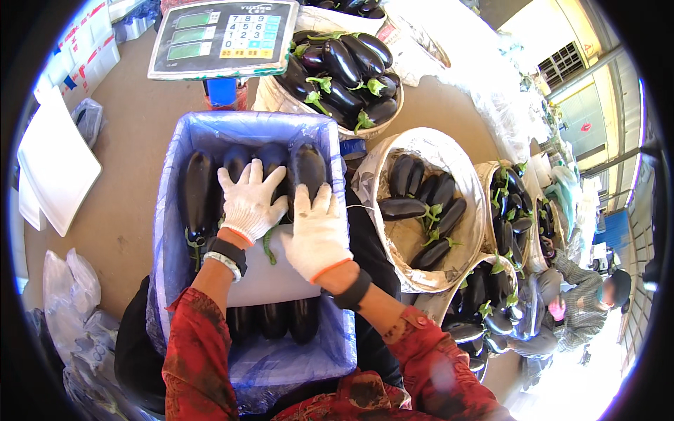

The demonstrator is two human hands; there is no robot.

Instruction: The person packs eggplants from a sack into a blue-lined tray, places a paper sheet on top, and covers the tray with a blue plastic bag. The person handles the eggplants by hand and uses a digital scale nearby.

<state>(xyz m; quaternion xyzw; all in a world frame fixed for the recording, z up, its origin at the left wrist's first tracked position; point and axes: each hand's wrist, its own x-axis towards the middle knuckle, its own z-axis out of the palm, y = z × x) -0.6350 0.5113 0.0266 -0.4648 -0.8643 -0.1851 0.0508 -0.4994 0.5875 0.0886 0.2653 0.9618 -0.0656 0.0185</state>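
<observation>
A box lined with blue plastic film (347, 363) stands before me with a row of dark eggplants (198, 189) in its far half. My left hand (251, 202), in a white knit glove, lies spread over the middle eggplants. Gloved alike, my right hand (318, 234) lies flat, its fingertips touching the near end of the right-hand eggplant (308, 166). Under both wrists a white sheet (268, 281) covers the middle of the row. A green stem (269, 247) shows between my hands. More eggplants (274, 321) stick out below the sheet.
A digital scale (221, 39) stands beyond the box. A heaped basket of eggplants (342, 73) is beside it. To the right is a cloth-lined basket (468, 247) with several eggplants, and fuller baskets beyond. A person (584, 300) sits at far right. Plastic bags (79, 294) lie left.
</observation>
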